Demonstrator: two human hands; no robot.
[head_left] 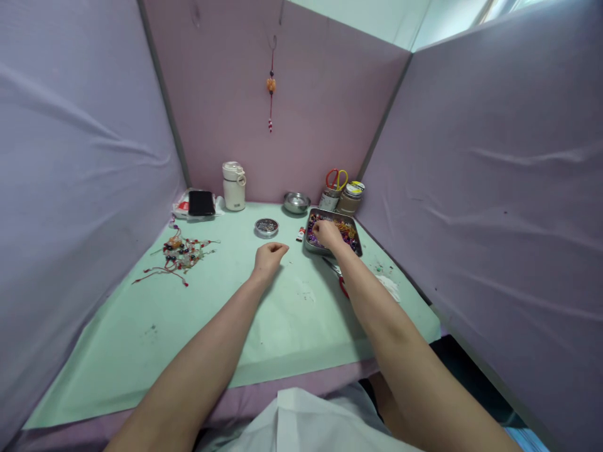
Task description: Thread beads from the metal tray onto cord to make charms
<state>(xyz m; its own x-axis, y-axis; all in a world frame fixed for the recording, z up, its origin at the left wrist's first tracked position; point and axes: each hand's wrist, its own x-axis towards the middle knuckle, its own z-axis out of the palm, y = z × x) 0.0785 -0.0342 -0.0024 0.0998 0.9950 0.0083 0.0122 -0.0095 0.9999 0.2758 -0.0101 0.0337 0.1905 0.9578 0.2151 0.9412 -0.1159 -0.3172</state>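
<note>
My right hand (327, 235) reaches over the metal tray (316, 248), its fingers bent down among the purple and amber beads (347, 232). Whether a bead is between those fingertips is hidden. Resting over the middle of the table, my left hand (269, 258) has thumb and fingers pinched together; anything held there is too small to make out. Under my right forearm lies a pair of red-handled scissors (343, 285), partly covered. A small red and white packet (300, 235) sits left of the tray, and a round dish of tiny pieces (266, 228) stands beyond my left hand.
Finished-looking beaded cords (183, 254) lie in a heap at left. Along the back stand a white flask (234, 186), a steel bowl (296, 202) and jars (351, 198), one with scissors in it. A black phone-like object (201, 203) lies back left. One beaded cord (271, 85) hangs on the wall.
</note>
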